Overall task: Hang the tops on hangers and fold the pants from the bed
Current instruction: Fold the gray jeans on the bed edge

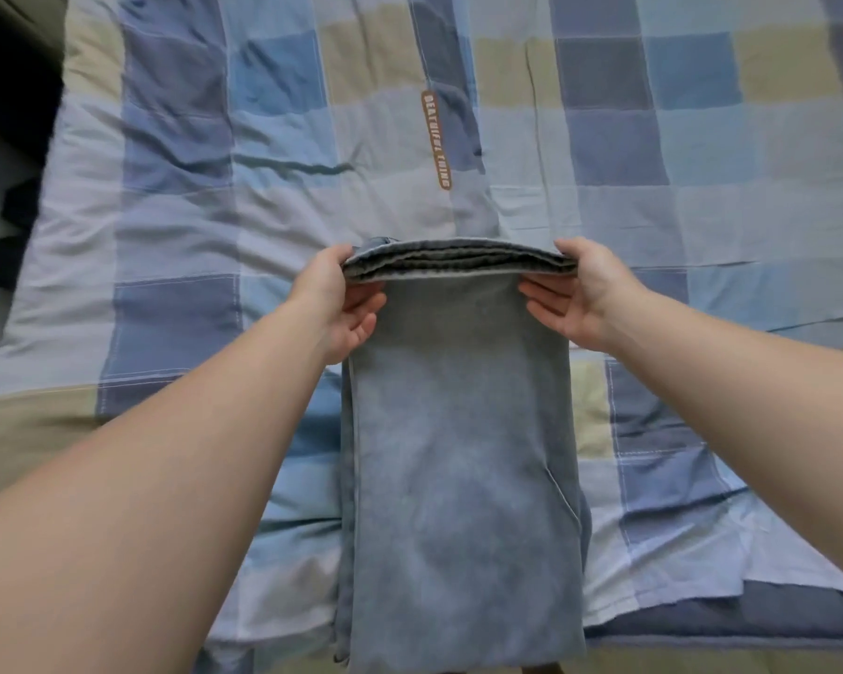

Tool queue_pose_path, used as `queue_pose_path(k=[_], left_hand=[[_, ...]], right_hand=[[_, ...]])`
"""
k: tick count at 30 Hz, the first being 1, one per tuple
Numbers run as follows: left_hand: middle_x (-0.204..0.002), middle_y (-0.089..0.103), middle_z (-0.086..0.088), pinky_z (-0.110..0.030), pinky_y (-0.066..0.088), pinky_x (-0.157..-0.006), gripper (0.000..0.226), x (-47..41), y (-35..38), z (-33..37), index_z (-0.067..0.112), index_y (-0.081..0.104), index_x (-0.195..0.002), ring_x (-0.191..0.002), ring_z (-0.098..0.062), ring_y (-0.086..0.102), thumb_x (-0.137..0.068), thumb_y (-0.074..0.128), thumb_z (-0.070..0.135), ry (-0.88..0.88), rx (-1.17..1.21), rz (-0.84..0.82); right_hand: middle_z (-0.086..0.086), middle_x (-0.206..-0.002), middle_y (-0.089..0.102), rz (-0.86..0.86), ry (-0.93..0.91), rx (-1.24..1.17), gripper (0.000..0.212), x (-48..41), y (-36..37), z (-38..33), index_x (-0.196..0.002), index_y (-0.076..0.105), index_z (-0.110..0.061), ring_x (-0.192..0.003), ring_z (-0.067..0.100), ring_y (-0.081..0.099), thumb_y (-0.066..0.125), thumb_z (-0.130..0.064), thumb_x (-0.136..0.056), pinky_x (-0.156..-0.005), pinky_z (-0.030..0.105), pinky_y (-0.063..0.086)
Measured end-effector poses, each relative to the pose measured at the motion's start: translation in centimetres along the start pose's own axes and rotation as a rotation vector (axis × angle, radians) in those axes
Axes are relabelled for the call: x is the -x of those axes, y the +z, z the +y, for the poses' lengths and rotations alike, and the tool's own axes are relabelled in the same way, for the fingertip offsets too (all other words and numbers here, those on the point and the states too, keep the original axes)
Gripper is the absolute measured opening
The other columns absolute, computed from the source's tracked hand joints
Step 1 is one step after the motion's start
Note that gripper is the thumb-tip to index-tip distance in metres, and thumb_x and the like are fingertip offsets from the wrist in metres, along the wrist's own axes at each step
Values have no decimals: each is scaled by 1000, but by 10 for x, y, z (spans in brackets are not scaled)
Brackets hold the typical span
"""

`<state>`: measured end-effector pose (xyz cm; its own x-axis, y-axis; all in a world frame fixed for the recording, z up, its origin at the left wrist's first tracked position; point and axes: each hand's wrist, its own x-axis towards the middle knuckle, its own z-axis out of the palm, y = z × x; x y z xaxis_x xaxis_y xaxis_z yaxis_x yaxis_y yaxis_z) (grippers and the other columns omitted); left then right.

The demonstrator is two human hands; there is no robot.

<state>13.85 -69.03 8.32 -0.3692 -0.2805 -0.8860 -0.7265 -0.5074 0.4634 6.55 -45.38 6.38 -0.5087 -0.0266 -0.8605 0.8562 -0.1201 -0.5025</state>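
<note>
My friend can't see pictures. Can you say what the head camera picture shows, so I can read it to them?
A person's left hand and right hand each pinch one side of the far end of long blue-grey pants, holding it raised off the bed. The rest of the pants lies in a narrow strip on a bed cover with blue, grey and beige checks.

Left of left hand (341, 299): bed cover (176, 226) lies flat, open out to its edge.
Right of right hand (575, 294): flat bed cover, open.
Beyond both hands: low wrinkles only, passable.
Between the hands: folded pants (458, 430) fill the gap, layered end lifted.
</note>
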Motion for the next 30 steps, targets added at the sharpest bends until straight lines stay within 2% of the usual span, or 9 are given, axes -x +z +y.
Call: queue_pose_path(k=[2, 4, 5, 7, 13, 18, 22, 26, 30], left_hand=[[-92, 73, 2, -29, 43, -66, 36, -15, 1, -8, 23, 64, -101, -83, -14, 66, -99, 45, 53, 1, 18, -18], [-119, 69, -1, -30, 46, -70, 50, -23, 2, -18, 19, 58, -128, -91, -15, 67, -100, 43, 58, 2, 30, -32], [-127, 66, -2, -30, 48, -72, 57, -24, 3, -22, 19, 49, -141, -94, -16, 67, -100, 43, 58, 4, 40, -32], [-134, 63, -2, -30, 49, -74, 63, -20, 2, -30, 20, 39, -150, -97, -17, 68, -100, 44, 58, -4, 66, -36], [-115, 70, 5, -30, 47, -71, 41, 23, -5, -82, 27, 51, -132, -90, -15, 69, -101, 45, 53, 15, -5, -29], [-108, 74, -1, -26, 47, -63, 17, 66, -24, -157, 23, 61, -102, -75, -13, 67, -102, 54, 38, 74, -167, 81], [-102, 76, 0, -28, 50, -66, 17, 99, -48, -229, 20, 65, -100, -76, -15, 68, -101, 57, 34, 13, -221, 123], [-102, 75, -8, -27, 44, -57, 14, 120, -75, -303, 17, 64, -94, -68, -15, 66, -101, 58, 28, -106, -228, 178], [-106, 73, -8, -28, 43, -58, 14, 132, -102, -360, 17, 62, -99, -70, -16, 66, -99, 62, 31, -235, -227, 250]], right_hand=[[4, -104, 72, -43, 35, 10, 29, -18, 4, 7, -113, 61, -18, -105, 21, 65, 48, -41, -102, -90, 38, 48], [5, -118, 69, -89, 63, -1, 36, -27, 4, 16, -120, 57, -17, -117, 25, 61, 49, -46, -101, -99, 43, 47], [6, -124, 66, -103, 69, -13, 41, -29, 3, 20, -125, 54, -16, -120, 27, 59, 49, -48, -100, -101, 45, 47], [7, -129, 64, -108, 88, -46, 46, -26, 0, 27, -132, 53, -16, -123, 28, 58, 51, -48, -100, -101, 48, 47], [7, -121, 71, -147, 179, -77, 34, 9, -32, 69, -121, 59, -18, -116, 28, 65, 51, -45, -100, -93, 46, 50], [7, -117, 73, -89, 272, -75, 34, 45, -80, 127, -119, 61, -18, -112, 26, 67, 53, -44, -99, -82, 44, 52], [7, -116, 74, -25, 352, -74, 32, 72, -122, 187, -117, 62, -18, -111, 26, 67, 53, -43, -99, -83, 43, 52], [4, -108, 77, 33, 414, -45, 35, 97, -163, 249, -123, 60, -17, -111, 23, 66, 52, -42, -100, -91, 43, 50], [5, -135, 62, 117, 461, 85, 37, 119, -191, 301, -131, 55, -21, -119, 22, 57, 55, -40, -100, -95, 45, 45]])
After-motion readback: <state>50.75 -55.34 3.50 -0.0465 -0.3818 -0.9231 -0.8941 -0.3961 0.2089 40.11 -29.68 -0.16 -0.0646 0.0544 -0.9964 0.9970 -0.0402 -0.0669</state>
